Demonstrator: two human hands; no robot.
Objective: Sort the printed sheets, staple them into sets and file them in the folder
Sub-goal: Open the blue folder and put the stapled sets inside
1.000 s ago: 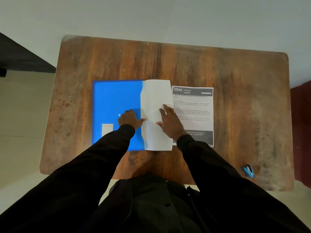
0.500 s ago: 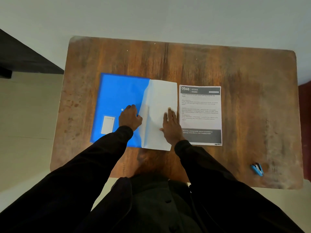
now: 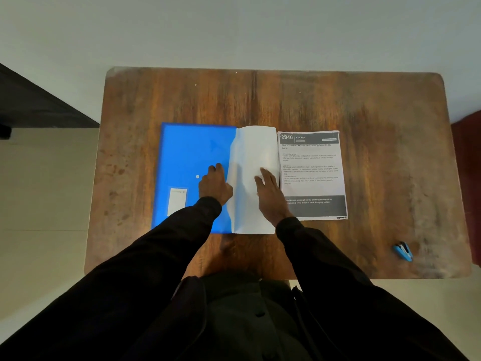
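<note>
The right hand (image 3: 270, 196) lies flat. Its fingers (image 3: 266, 175) are straight and slightly spread, pressing on white sheets (image 3: 252, 152) that show a blank side and bow up in a soft hump. Just left of those fingers, the left hand (image 3: 214, 185) rests on the blue folder (image 3: 190, 152) with its fingers (image 3: 217, 168) bent. We cannot tell whether they pinch the paper's edge. The white sheets cover the folder's right part. Just right of the right fingers, a printed sheet (image 3: 312, 173) headed "KITCHEN" lies flat on the wooden table (image 3: 364, 105). Well beyond it, toward the person, sits a small blue stapler (image 3: 403, 252). We judge the paper light, limp and quick to crease, so it is best taken by a long edge while a flat palm steadies it. The folder looks smooth and may slide.
</note>
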